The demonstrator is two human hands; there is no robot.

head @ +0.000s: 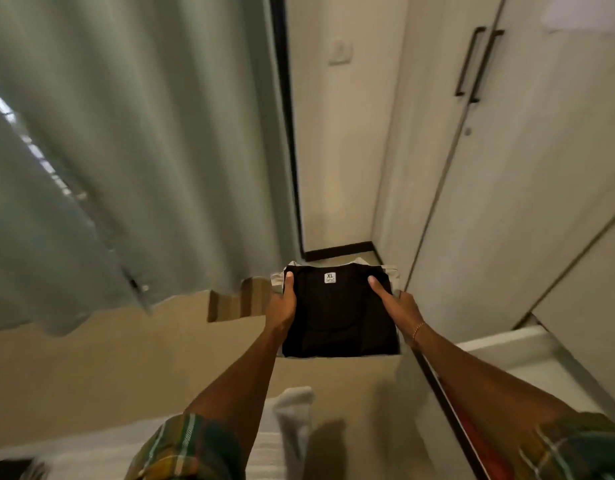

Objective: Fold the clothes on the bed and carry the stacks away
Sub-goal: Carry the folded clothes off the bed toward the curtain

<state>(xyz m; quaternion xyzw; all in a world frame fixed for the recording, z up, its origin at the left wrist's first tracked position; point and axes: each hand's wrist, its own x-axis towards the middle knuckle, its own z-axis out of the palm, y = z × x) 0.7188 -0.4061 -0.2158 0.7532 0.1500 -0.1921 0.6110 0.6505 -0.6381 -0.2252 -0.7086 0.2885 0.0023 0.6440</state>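
From the head camera, you hold a stack of folded clothes [339,313] out in front at arm's length, a black garment with an XL tag [330,277] on top and pale fabric under it. Your left hand [282,303] grasps its 9 o'clock edge and your right hand [396,304] its 3 o'clock edge, thumbs on top. A grey-green curtain [126,150] hangs at 10 o'clock and white wardrobe doors [507,168] stand at 2 o'clock.

curtain [119,150]: pale green, hanging left of the grip, daylight showing at its edge | wall [340,140]: cream, ahead of the grip, with a light switch [340,51] | wardrobe [507,188]: white doors right of the grip, two dark bar handles [479,64] | floor [126,368]: beige, below the grip, dark skirting at the far corner
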